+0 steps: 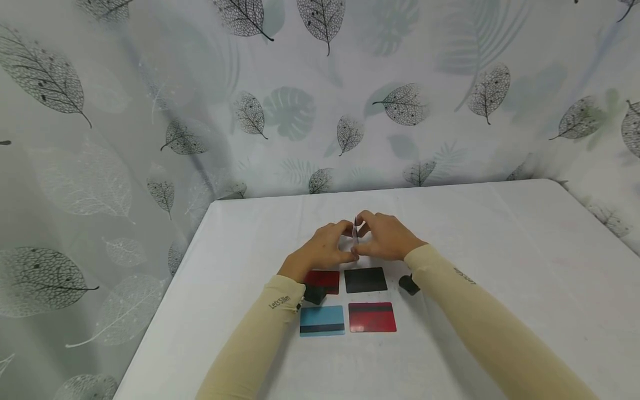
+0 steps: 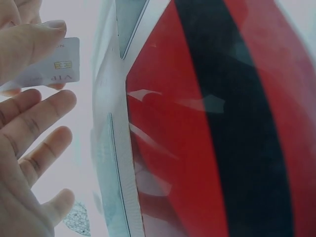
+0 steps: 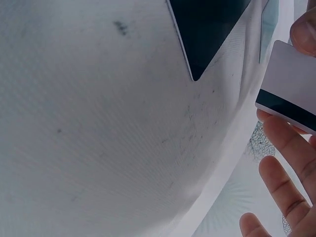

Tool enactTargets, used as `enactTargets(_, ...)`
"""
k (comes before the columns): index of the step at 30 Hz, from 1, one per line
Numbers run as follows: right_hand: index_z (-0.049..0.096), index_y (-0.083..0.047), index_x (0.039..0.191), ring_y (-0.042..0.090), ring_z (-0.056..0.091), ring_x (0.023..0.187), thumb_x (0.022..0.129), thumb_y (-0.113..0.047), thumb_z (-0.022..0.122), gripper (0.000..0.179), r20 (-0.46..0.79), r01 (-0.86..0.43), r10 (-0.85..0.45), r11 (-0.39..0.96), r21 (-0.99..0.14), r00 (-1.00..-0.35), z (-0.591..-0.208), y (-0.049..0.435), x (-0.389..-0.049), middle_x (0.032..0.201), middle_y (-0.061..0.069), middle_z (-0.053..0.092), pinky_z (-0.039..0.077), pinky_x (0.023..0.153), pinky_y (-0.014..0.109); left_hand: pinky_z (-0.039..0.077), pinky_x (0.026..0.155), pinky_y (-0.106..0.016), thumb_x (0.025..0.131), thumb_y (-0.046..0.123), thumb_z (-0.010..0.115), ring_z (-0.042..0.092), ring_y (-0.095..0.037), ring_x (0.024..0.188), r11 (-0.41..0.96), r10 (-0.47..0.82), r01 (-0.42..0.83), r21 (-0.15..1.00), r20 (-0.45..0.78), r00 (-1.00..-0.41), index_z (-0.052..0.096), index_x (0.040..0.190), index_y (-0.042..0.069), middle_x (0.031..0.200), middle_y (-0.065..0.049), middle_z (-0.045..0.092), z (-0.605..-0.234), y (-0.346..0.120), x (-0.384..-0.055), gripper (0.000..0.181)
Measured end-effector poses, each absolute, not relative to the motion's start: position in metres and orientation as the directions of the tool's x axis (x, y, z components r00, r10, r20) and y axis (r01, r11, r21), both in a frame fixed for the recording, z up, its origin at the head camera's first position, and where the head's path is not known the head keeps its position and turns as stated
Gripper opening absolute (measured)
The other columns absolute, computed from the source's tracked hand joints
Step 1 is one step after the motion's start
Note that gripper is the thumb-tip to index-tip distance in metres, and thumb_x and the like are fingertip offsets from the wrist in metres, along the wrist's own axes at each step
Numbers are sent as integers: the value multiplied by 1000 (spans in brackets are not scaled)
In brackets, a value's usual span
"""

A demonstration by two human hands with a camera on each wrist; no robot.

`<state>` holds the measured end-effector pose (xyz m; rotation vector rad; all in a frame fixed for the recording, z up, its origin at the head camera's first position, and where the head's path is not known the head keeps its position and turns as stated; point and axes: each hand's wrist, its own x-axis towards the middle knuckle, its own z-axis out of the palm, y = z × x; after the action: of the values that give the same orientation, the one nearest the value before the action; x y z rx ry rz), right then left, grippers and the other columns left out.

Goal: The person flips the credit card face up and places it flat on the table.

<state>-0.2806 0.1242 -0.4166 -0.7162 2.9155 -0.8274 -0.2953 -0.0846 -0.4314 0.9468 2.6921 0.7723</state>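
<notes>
Above the far row of cards, my left hand [image 1: 324, 244] and right hand [image 1: 384, 236] meet at one white card [image 1: 355, 233], standing on edge between them. In the left wrist view, the white card [image 2: 63, 64] shows a gold chip and "VIP" lettering, with a thumb [image 2: 32, 47] across it. Its other face, in the right wrist view, has a dark stripe; my right thumb [image 3: 303, 34] is at one edge and fingers at the opposite one. Both hands pinch the card. Nearest below are a black card [image 1: 366, 280] and a red card [image 1: 326, 280], partly hidden by the left wrist.
A blue striped card [image 1: 322, 320] and another red card [image 1: 372, 317] form the nearer row on the white table [image 1: 480, 233]. Dark wrist cameras hang under both wrists. A leaf-patterned curtain [image 1: 310, 150] stands behind the table and along its left side.
</notes>
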Motion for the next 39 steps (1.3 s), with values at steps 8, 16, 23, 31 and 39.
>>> enactTargets(8, 57, -7, 130, 31, 66, 116, 85, -36, 81, 59, 102, -430, -451, 723, -542, -887, -415, 127, -280, 120, 9, 75, 49, 104, 54, 43, 114, -45, 92, 31, 80, 52, -24, 138, 641, 617, 489, 592, -18, -787, 44, 150, 10, 146, -7, 61, -432, -84, -295, 71)
enactTargets(16, 55, -7, 127, 31, 65, 119, 85, -34, 81, 56, 94, -418, -453, 699, -580, -887, -413, 128, -282, 122, 10, 74, 48, 105, 53, 45, 113, -43, 93, 30, 80, 53, -22, 138, 611, 626, 474, 634, -21, -779, 43, 150, 11, 146, -7, 61, -433, -84, -295, 71)
enactTargets(23, 54, -8, 126, 31, 64, 120, 84, -33, 82, 56, 84, -405, -448, 691, -599, -890, -412, 129, -282, 123, 11, 72, 48, 105, 54, 46, 112, -42, 93, 30, 80, 56, -20, 134, 616, 617, 464, 636, -24, -787, 46, 147, 14, 140, -4, 64, -431, -84, -294, 67)
enactTargets(31, 52, -9, 129, 30, 62, 117, 83, -32, 80, 58, 92, -399, -437, 689, -605, -895, -412, 130, -281, 123, 12, 67, 49, 102, 52, 49, 107, -42, 92, 32, 79, 59, -22, 126, 654, 609, 490, 576, -17, -793, 51, 144, 13, 134, -6, 65, -430, -85, -295, 62)
enactTargets(39, 50, -4, 137, 32, 62, 119, 83, -28, 81, 66, 116, -410, -433, 683, -604, -894, -415, 132, -282, 126, 15, 66, 49, 102, 55, 49, 100, -43, 93, 33, 77, 60, -22, 116, 678, 609, 521, 518, -1, -793, 52, 141, 14, 129, -6, 67, -432, -86, -296, 57)
